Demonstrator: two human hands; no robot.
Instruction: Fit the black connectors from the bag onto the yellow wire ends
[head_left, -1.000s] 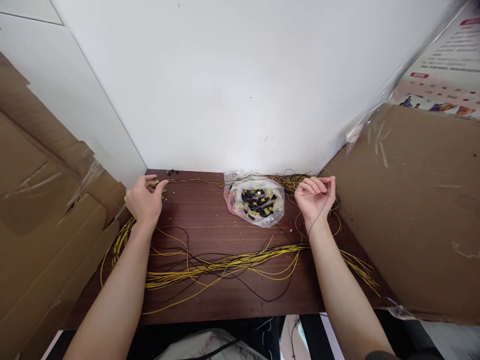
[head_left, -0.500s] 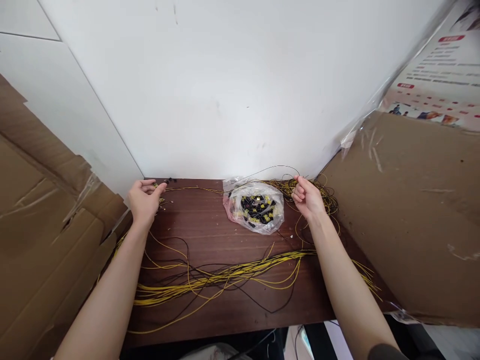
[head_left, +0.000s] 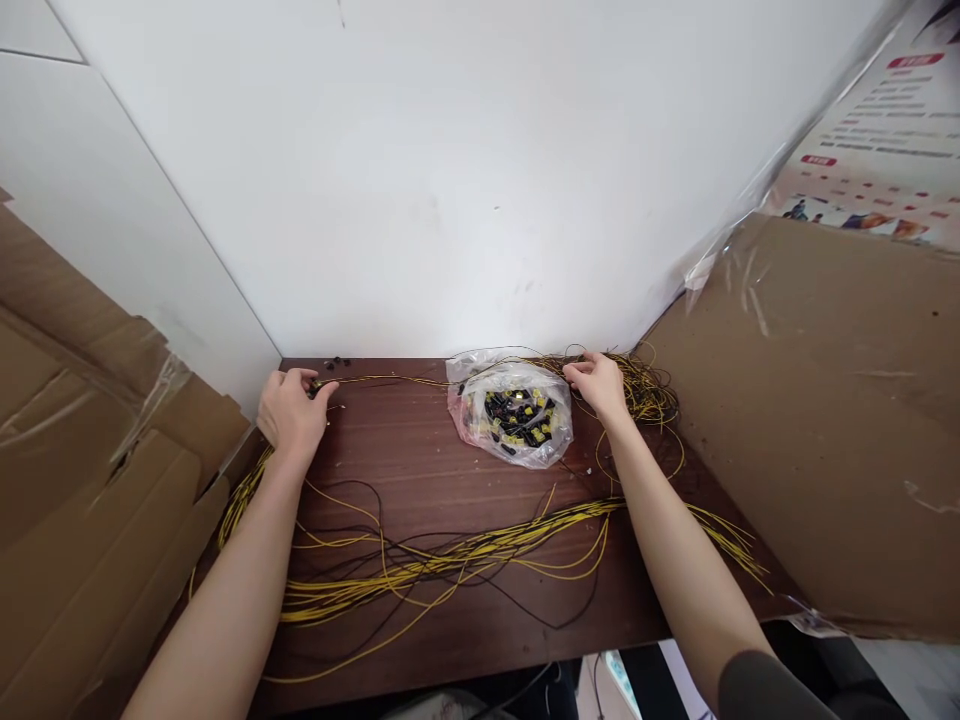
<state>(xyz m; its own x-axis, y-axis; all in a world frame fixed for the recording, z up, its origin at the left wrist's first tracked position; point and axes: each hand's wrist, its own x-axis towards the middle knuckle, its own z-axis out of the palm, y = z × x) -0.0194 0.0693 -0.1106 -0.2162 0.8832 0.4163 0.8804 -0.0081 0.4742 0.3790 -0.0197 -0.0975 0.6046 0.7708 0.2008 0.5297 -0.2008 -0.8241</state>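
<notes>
At the back left of the brown table [head_left: 390,455], my left hand [head_left: 294,410] is closed around the end of thin yellow and black wires [head_left: 390,378]; a small dark piece shows between thumb and fingers. These wires run right, along the back, behind a clear plastic bag [head_left: 457,410]. My right hand [head_left: 600,385] is just right of the bag, fingertips pinched at the wires by a tangled heap of wire [head_left: 649,385]. Black and yellow connectors [head_left: 521,415] lie in the bag.
A long bundle of yellow and black wires [head_left: 450,550] stretches across the front under my forearms. Small black pieces [head_left: 336,363] lie by the white wall [head_left: 465,200]. Cardboard stands on the left [head_left: 90,480] and right [head_left: 840,430].
My right hand has moved left and lower, toward the bag, and the wire that arched up from it now lies lower. My left hand stays in place, gripping the wire end.
</notes>
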